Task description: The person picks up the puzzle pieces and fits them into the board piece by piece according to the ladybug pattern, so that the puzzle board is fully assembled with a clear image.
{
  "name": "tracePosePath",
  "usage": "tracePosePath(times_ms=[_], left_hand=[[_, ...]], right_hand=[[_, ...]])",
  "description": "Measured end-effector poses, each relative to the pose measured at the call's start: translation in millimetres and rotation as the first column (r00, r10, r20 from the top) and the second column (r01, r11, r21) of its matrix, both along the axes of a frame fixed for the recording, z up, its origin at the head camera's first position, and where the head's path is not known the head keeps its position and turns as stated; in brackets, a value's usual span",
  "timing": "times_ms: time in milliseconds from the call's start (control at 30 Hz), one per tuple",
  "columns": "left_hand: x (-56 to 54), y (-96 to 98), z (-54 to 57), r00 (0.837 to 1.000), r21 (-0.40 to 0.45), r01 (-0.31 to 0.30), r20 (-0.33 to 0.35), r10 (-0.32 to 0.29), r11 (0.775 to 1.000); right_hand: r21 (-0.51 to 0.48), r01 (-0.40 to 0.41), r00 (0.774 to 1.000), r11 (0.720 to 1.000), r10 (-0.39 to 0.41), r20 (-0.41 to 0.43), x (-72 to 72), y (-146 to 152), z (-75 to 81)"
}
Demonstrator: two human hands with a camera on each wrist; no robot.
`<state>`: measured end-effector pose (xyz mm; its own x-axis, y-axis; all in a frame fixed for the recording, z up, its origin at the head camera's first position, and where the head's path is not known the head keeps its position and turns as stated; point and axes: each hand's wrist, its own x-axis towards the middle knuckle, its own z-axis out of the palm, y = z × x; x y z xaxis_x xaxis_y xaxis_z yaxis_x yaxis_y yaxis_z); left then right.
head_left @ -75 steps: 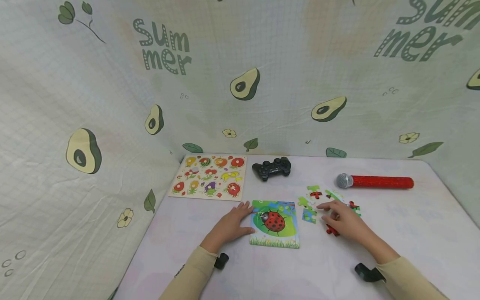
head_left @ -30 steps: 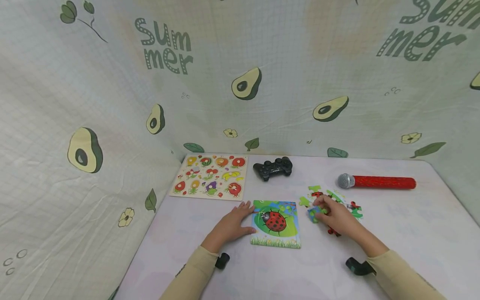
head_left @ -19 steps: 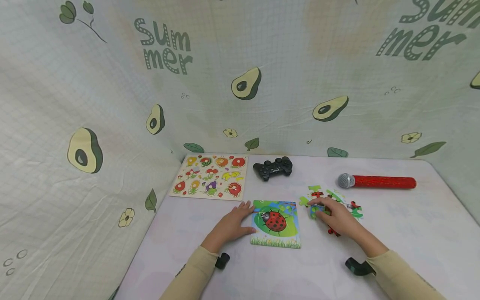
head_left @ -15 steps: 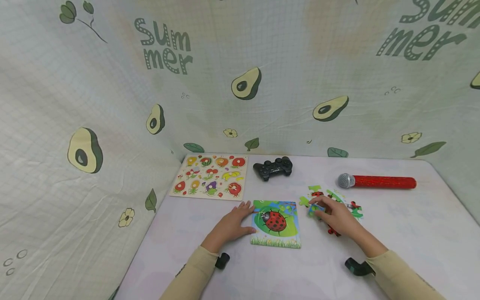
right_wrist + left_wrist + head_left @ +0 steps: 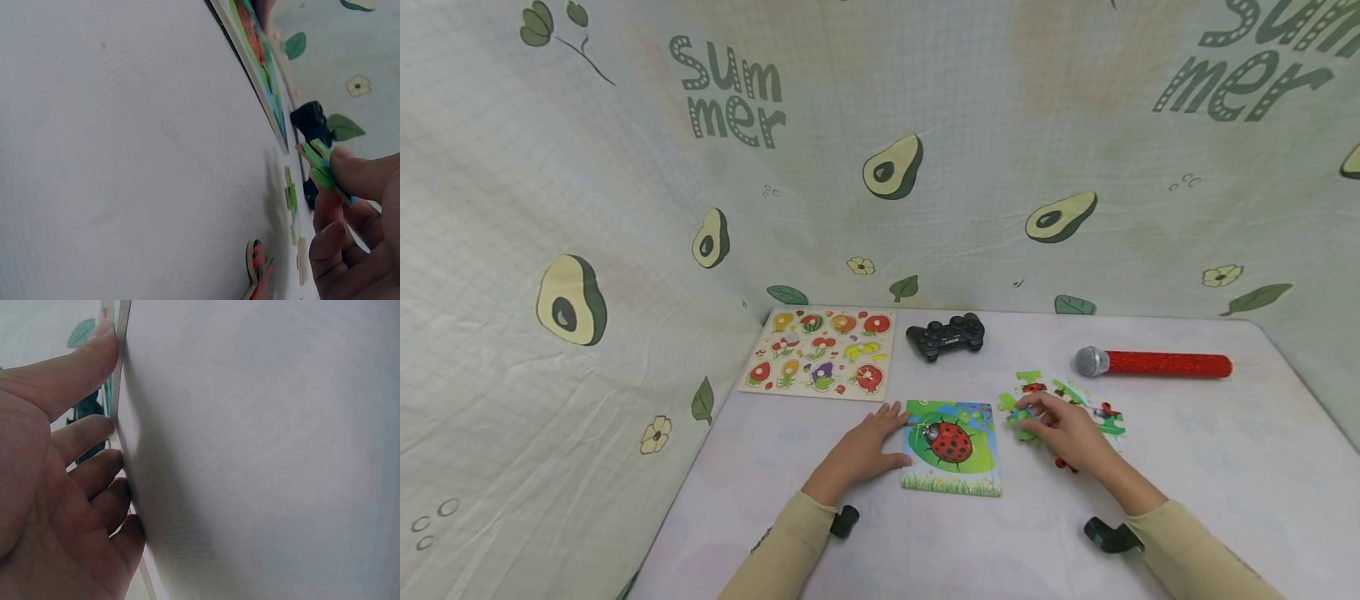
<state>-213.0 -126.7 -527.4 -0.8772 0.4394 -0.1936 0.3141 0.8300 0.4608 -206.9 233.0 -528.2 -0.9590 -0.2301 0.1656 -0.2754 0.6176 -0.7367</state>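
My right hand (image 5: 1067, 429) pinches a green and blue jigsaw piece (image 5: 1023, 425) between thumb and fingers, just over the loose pieces. In the right wrist view the piece (image 5: 320, 169) is raised off the table, with the thumb lying across it. My left hand (image 5: 862, 446) has its fingers spread and rests along the left side of a ladybug jigsaw board (image 5: 951, 482), thumb near its edge. The left wrist view shows the fingertips (image 5: 111, 459) down at the tabletop. Several loose jigsaw pieces (image 5: 1028, 377) lie around and partly beneath the right hand.
A fruit puzzle board (image 5: 820, 354) lies at the back left, with a black game controller (image 5: 946, 336) beside it. A red microphone (image 5: 1165, 364) lies at the back right. One red jigsaw piece (image 5: 1064, 465) sits near the right wrist. A printed cloth (image 5: 970, 92) hangs behind the table.
My right hand has picked up the green and blue jigsaw piece from the table, turned it in its fingers and shifted slightly left. My left hand and the ladybug board have stayed in place.
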Motion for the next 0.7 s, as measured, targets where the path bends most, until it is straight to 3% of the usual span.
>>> tracePosePath(times_ms=[300,700], left_hand=[[1.0,-0.5,1.9,1.000,0.015,0.014,-0.003,-0.014,1.000],[-0.1,-1.0,1.8,1.000,0.007,0.006,0.004,-0.006,1.000]], right_hand=[[0.013,0.034,0.999,0.999,-0.034,0.016,-1.4,-7,-1.9],[-0.059,0.003,0.993,0.998,0.004,0.115,-4.7,-17,-4.0]])
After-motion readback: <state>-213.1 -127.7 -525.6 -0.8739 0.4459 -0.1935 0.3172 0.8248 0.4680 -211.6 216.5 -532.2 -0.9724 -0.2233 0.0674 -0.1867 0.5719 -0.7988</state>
